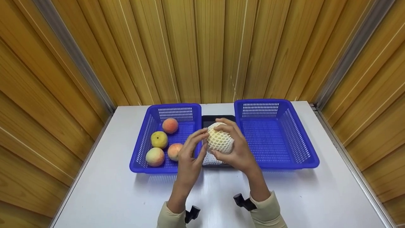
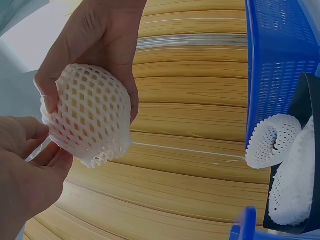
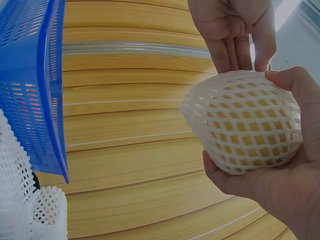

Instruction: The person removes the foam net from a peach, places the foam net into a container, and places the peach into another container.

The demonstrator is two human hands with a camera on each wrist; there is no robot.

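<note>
A peach wrapped in a white foam net [image 1: 220, 139] is held up over the black tray [image 1: 218, 118]. Its yellowish skin shows through the mesh in the right wrist view. My right hand [image 1: 238, 148] grips the wrapped fruit from the right, fingers over the top and thumb below. From the left, my left hand [image 1: 190, 155] pinches the edge of the foam net [image 2: 90, 117] between thumb and fingers. Other white foam nets [image 2: 295, 175] lie in the tray, partly hidden beneath the hands in the head view.
To the left, a blue basket [image 1: 134, 158] contains several bare peaches [image 1: 155, 156], one of them yellow [image 1: 159, 140]. Another blue basket [image 1: 269, 139] stands to the right, nothing visible inside. Wood-panelled walls [image 1: 208, 50] enclose the white table [image 1: 110, 190].
</note>
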